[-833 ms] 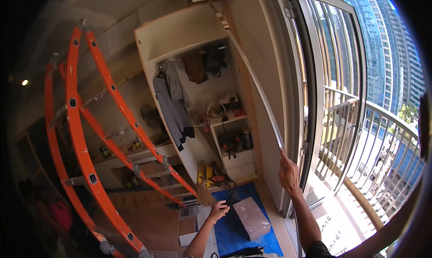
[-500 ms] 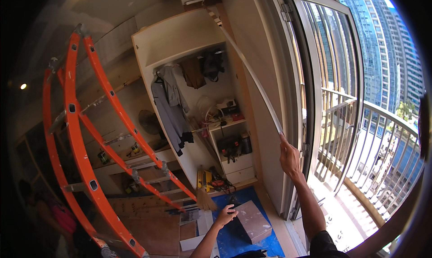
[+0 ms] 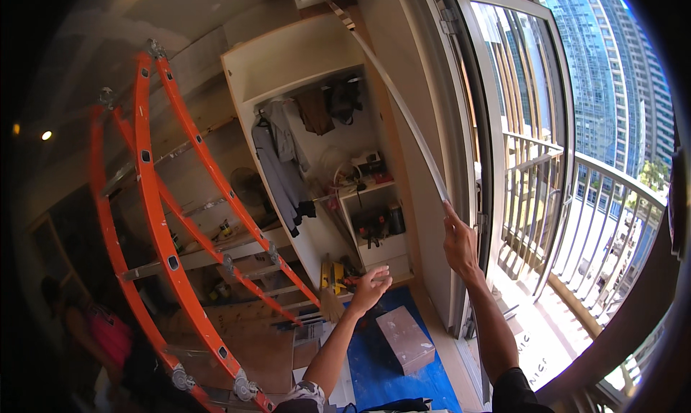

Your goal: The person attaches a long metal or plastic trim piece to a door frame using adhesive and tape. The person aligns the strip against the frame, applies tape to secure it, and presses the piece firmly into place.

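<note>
My right hand (image 3: 458, 241) is raised and grips the lower end of a long thin white strip (image 3: 400, 102). The strip curves up and left along the wall beside the glass door, up to the ceiling corner. My left hand (image 3: 371, 288) hangs open in the air, palm down with fingers spread, and holds nothing. It hovers in front of the open white cabinet (image 3: 302, 67), above the blue mat (image 3: 374, 355) on the floor.
An orange stepladder (image 3: 155, 211) stands at the left. The cabinet holds hanging clothes (image 3: 277, 161) and tools on shelves. A pinkish box (image 3: 407, 339) lies on the blue mat. At the right, a glass door (image 3: 518, 125) opens to a balcony railing (image 3: 597, 226). A person in pink (image 3: 108, 334) stands at the lower left.
The view has tilted down a little. My right hand stays on the strip's lower end, and my left hand has stayed open in the air near the cabinet.
</note>
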Demonstrator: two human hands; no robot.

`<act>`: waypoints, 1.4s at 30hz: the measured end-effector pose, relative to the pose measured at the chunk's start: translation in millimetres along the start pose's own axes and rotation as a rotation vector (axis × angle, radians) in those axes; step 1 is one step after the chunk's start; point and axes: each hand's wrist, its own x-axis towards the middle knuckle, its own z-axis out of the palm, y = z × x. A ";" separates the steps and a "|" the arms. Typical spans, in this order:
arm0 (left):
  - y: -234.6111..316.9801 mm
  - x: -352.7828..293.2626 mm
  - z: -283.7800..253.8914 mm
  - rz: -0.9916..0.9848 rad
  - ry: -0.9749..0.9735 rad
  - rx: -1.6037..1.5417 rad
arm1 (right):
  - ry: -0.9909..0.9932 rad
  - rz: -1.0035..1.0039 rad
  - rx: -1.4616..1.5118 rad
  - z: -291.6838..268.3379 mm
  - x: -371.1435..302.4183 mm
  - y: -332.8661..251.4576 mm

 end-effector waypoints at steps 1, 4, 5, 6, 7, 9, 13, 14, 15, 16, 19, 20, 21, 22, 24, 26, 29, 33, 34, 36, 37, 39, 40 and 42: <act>42.1 19.0 12.9 0.088 -0.009 -0.023 | -0.028 0.043 -0.010 -8.8 -11.5 -9.9; 180.0 64.3 69.2 0.254 0.030 -0.109 | 0.005 0.015 -0.007 -40.4 -50.5 -32.6; 212.4 77.2 84.6 0.268 0.026 -0.123 | 0.013 0.001 0.031 -47.9 -64.0 -35.5; 240.1 89.7 91.8 0.264 0.007 -0.185 | 0.002 0.003 0.040 -54.9 -76.6 -47.8; 257.1 95.8 99.2 0.252 -0.014 -0.246 | -0.011 0.015 0.049 -62.6 -91.8 -58.1; 286.4 91.4 130.3 0.217 0.024 -0.442 | -0.020 0.011 0.058 -90.3 -121.8 -69.9; 292.5 58.8 155.8 0.238 0.113 -0.530 | -0.074 0.065 0.045 -140.1 -218.9 -65.9; 293.1 58.0 159.1 0.235 0.127 -0.580 | -0.045 0.125 0.076 -147.9 -240.3 -61.3; 286.7 51.0 166.7 0.217 0.114 -0.583 | -0.036 0.198 0.088 -156.9 -267.7 -56.9; 278.9 42.7 173.4 0.200 0.119 -0.581 | -0.040 0.268 0.106 -162.1 -292.9 -52.3; 239.9 12.1 197.9 0.123 0.170 -0.573 | -0.075 0.118 -0.063 -165.4 -363.5 0.4; 227.2 1.7 196.8 0.128 0.136 -0.579 | -0.074 0.135 -0.026 -166.2 -383.2 7.9; 217.3 -8.0 198.1 0.108 0.167 -0.592 | -0.121 0.176 -0.028 -164.9 -407.9 24.9; 208.7 -15.7 197.2 0.090 0.204 -0.606 | -0.195 0.274 -0.002 -165.4 -433.2 39.0; 184.2 -31.7 207.4 0.077 0.241 -0.596 | -0.337 0.435 -0.034 -171.8 -486.9 68.4; 158.7 -49.5 217.5 0.057 0.266 -0.569 | -0.478 0.526 -0.065 -183.3 -527.2 82.3; 125.4 -73.6 210.6 0.047 0.332 -0.543 | -0.916 0.488 -0.515 -186.5 -578.6 118.4; 100.5 -113.7 219.5 -0.007 0.428 -0.554 | -0.928 0.826 -0.613 -180.1 -619.9 146.5; 88.3 -125.5 223.4 0.003 0.476 -0.503 | -0.952 0.909 -0.596 -170.3 -613.3 151.5; 56.8 -156.4 237.1 0.007 0.531 -0.437 | -0.976 0.991 -0.594 -159.8 -613.0 162.3; 38.9 -173.7 242.0 0.007 0.546 -0.412 | -0.986 0.945 -0.587 -157.2 -610.9 165.3; 14.3 -198.4 249.9 0.048 0.620 -0.278 | -0.988 0.851 -0.567 -143.3 -600.8 162.9; 7.4 -209.1 247.8 0.072 0.665 -0.201 | -0.994 0.873 -0.493 -135.7 -582.4 151.5; 24.0 -222.9 240.0 0.060 0.643 -0.175 | -0.916 0.856 -0.414 -136.4 -584.4 151.3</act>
